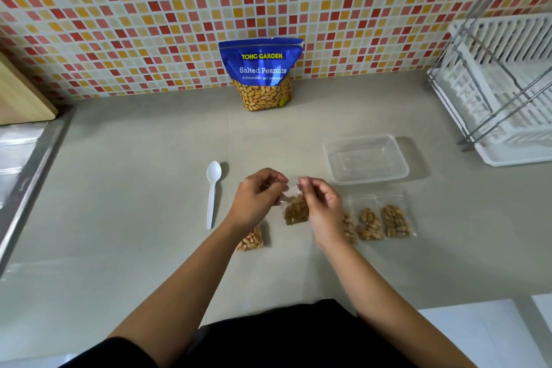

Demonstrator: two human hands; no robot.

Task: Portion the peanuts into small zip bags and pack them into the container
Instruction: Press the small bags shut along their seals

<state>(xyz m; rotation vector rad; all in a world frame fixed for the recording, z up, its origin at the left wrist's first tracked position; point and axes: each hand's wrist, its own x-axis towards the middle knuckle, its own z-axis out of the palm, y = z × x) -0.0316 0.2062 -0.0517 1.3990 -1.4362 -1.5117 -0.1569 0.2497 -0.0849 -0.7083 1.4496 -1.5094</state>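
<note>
Head view: grey countertop below mosaic-tiled wall

The grey counter bears a peanut pouch, spoon, container (clear) and filled zip bags.

Counter: smooth, matt grey-beige, stone-like; faint seam running far to near.
Far wall: small mosaic tiles, slight sheen, pale grout.
Peanut pouch, far centre: glossy blue plastic film, clear window below.
Spoon: white plastic, smooth, mild gloss.
Container, right: clear thin plastic, shiny rim.
Zip bag at centre and filled bags to the right: thin clear film, crinkled, catching light.
Dish rack, far right: white moulded plastic under bright metal rods.
Board, far left: pale wood, matt.
Sink edge, left: brushed steel.
Garment, near: black matt cloth.
</note>
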